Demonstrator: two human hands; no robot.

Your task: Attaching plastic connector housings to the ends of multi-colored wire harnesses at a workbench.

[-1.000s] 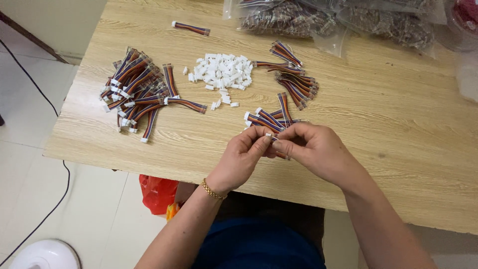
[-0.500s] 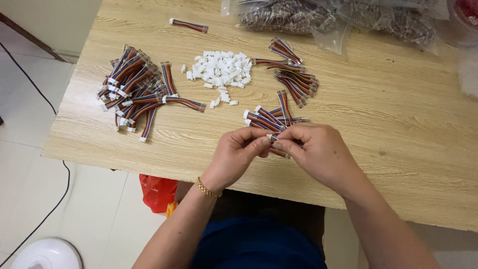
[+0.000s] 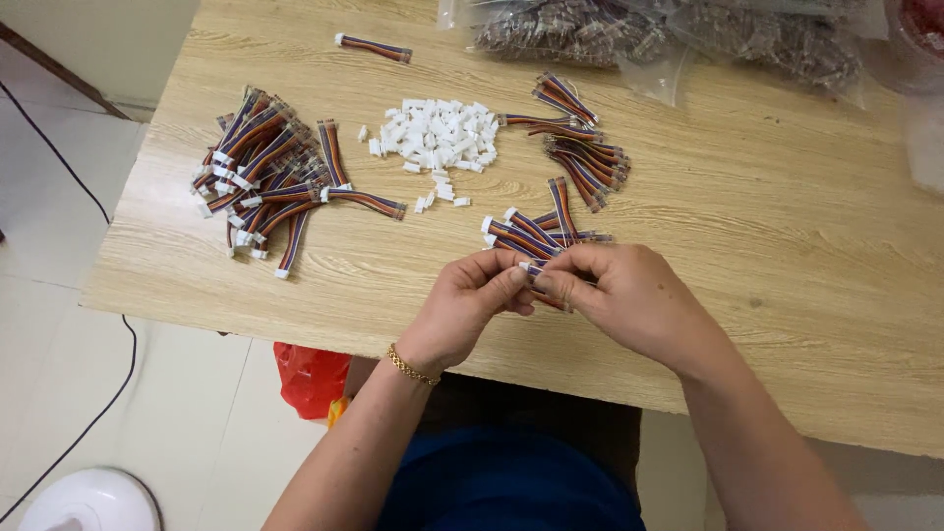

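My left hand (image 3: 470, 300) and my right hand (image 3: 619, 292) meet over the near edge of a wooden table (image 3: 787, 256). Between their fingertips they pinch a short multicoloured ribbon cable with a small white connector (image 3: 532, 268). Just beyond my hands lies a small bunch of the same cables (image 3: 536, 231). A heap of loose white connectors (image 3: 441, 136) sits further back in the middle. A large pile of cables with white ends (image 3: 265, 177) lies to the left. Another bunch of cables (image 3: 580, 147) lies to the right of the connectors.
A single cable (image 3: 372, 47) lies near the far edge. Clear plastic bags of parts (image 3: 649, 34) rest at the back right. Below the table are a red bag (image 3: 310, 379), a black cord (image 3: 88, 197) on the tiled floor and a white round object (image 3: 88, 501).
My hands have stayed together at the same spot, with small finger movements on the cable. The camera view shifted slightly.
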